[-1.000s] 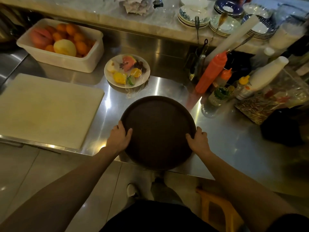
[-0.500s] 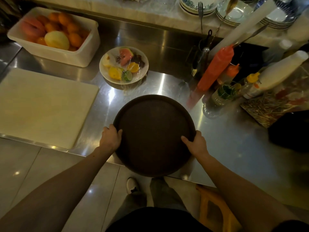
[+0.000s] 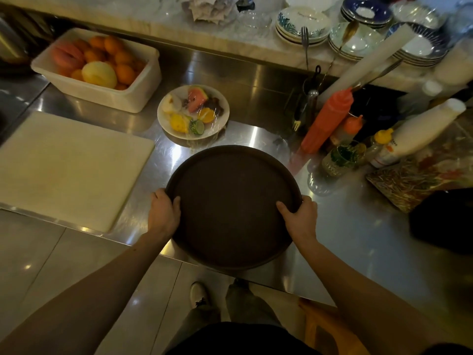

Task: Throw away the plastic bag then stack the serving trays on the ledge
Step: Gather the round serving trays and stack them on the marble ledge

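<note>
Both hands clamped on the round dark-brown serving tray [image 3: 231, 204]: left hand [image 3: 163, 212] on the left rim, right hand [image 3: 299, 213] on the right rim, thumbs over the top edge, fingers underneath. Tray sits over the front edge of the stainless steel surface [image 3: 358, 239], near half hanging past it toward the person; can't tell whether it's resting or just lifted clear. Just beyond its far rim: a white plate of cut fruit under cling film [image 3: 193, 112]. Left of it: a pale rectangular cutting board [image 3: 69, 167], and behind that a white plastic tub of oranges and other fruit [image 3: 98, 70]. Right: a red squeeze bottle [image 3: 326, 119], a white squeeze bottle [image 3: 419, 129] and small jars, crowded together. The raised marble ledge [image 3: 158, 24] runs along the back, its right part loaded with stacked patterned plates [image 3: 302, 24]. No plastic bag in hand, so my read is the bag step is done and this is the tray-stacking step. Next move: lift it level, carry it over the fruit plate, land it on a free stretch of ledge left of the plates. Only one tray visible; can't see others.
</note>
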{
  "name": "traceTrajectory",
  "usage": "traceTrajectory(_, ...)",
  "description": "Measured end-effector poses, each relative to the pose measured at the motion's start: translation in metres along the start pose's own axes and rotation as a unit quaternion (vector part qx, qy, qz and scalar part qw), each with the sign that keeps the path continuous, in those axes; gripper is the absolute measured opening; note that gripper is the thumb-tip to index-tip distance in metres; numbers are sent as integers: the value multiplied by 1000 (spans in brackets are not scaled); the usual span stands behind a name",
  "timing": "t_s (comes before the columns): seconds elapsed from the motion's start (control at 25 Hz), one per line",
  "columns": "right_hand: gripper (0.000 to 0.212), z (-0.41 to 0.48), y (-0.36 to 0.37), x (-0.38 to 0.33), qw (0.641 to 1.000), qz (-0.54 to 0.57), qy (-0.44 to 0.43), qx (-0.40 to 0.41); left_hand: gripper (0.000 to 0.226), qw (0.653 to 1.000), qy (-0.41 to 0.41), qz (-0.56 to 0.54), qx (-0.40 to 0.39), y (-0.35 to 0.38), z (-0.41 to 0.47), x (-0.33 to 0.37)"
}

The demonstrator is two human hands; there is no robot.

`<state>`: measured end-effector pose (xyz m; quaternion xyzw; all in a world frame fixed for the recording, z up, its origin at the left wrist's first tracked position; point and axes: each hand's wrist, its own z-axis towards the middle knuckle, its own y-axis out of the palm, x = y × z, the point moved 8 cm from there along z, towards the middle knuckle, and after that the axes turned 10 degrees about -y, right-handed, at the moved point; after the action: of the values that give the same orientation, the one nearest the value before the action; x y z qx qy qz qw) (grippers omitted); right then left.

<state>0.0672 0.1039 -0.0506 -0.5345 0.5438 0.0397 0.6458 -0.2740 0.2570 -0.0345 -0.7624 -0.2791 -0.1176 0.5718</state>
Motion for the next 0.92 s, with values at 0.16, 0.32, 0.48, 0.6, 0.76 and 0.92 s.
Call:
traceTrajectory(0.16, 63, 8, -10, -27, 999, 18, -36, 4, 38, 998, 8, -49, 48, -26, -2, 9)
traceTrajectory(0.32, 64, 17, -19, -59, 997, 25, -75, 14, 41, 991, 12, -94, 94, -51, -4, 13)
traceTrajectory(0.48, 62, 21, -15, -102, 991, 40, -130, 13, 46, 982, -16, -127, 142, -85, -12, 4)
traceTrajectory(0.6, 61, 17, 16, -134, 986, 41, -161, -32, 43, 968, -51, -147, 197, -121, -21, -24)
traceTrajectory(0.76, 60, -5, 59, -188, 977, 44, -201, -64, 40, 951, -92, -176, 239, -169, -29, -78)
traceTrajectory(0.92, 61, -52, 117, -251, 962, 55, -248, -94, 42, 926, -136, -217, 278, -222, -40, -156)
